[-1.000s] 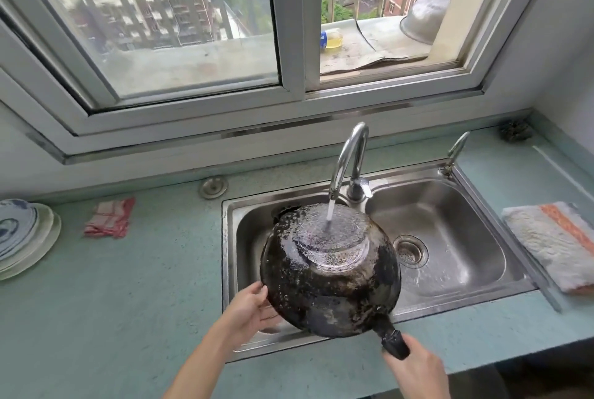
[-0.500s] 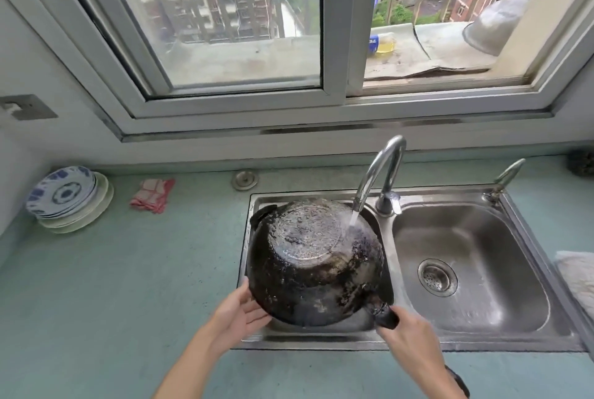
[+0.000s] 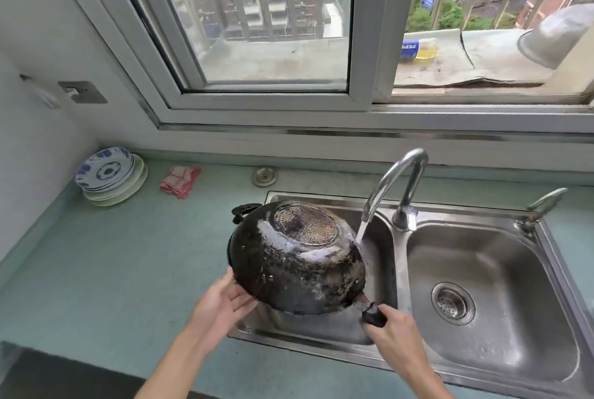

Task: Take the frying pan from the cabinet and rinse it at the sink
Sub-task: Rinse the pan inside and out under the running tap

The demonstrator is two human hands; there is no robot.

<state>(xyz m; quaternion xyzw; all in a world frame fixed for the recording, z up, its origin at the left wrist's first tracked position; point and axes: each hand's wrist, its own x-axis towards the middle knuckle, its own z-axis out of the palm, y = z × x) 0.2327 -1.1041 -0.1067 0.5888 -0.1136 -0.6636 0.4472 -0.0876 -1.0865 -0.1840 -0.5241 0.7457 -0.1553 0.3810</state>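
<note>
Frying pan [image 3: 295, 263] now farther left; right fingers [image 3: 391, 314] round handle [image 3: 370, 315], left fingers [image 3: 239, 299] flat underneath.

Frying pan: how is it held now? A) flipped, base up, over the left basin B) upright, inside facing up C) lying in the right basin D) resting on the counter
A: the frying pan shows its scorched base up over the left basin of the sink, with the right hand gripping the handle and the left hand supporting the rim.

Frying pan [image 3: 297, 265] fills left basin [image 3: 379, 257] — right basin [image 3: 501, 273] open.
</note>
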